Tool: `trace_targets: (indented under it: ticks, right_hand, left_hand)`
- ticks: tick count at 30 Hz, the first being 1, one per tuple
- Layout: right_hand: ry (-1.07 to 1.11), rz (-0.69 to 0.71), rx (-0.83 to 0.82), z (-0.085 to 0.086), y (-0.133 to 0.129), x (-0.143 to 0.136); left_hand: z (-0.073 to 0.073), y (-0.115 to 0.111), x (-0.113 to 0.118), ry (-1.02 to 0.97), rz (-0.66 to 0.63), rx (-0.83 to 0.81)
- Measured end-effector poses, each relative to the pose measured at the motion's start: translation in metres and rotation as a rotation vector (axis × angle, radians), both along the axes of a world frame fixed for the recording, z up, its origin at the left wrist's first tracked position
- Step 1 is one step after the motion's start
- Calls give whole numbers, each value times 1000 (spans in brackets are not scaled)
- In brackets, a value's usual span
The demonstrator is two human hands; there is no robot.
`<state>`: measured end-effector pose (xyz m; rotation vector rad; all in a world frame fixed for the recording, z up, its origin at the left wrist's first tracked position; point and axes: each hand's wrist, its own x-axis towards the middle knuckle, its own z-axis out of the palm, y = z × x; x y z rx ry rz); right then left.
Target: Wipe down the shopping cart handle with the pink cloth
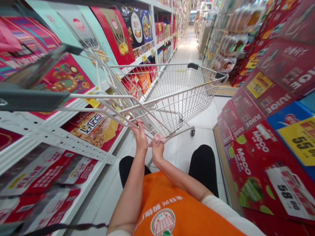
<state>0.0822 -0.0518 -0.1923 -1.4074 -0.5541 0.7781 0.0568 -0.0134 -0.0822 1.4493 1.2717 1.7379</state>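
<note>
A metal shopping cart [172,95] stands tilted across the aisle, its wire basket showing no goods. My left hand [141,136] is at the cart's lower frame, its fingers raised against the wires and partly hidden by them. Beside it, my right hand [157,149] is closed around a small pink cloth [159,138] pressed to the lower bar of the cart. The cart's dark handle end [29,100] reaches toward the shelf at the left.
Shelves [105,154] with boxed and bagged goods line the left side. Stacked red drink cartons [258,160] with price signs rise at the right. A white tiled aisle floor [188,39] runs ahead. My knees and orange apron [187,209] are below.
</note>
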Motion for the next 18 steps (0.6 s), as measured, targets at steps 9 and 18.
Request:
trace_targets:
  ticks: [9,18]
  right_hand:
    - [123,49,113,28,-14,-1]
    - [-315,-196,510,75,-14,26]
  left_hand:
    - [4,-8,-9,49,-61,-82]
    - [6,-19,-8,12,-106,-51]
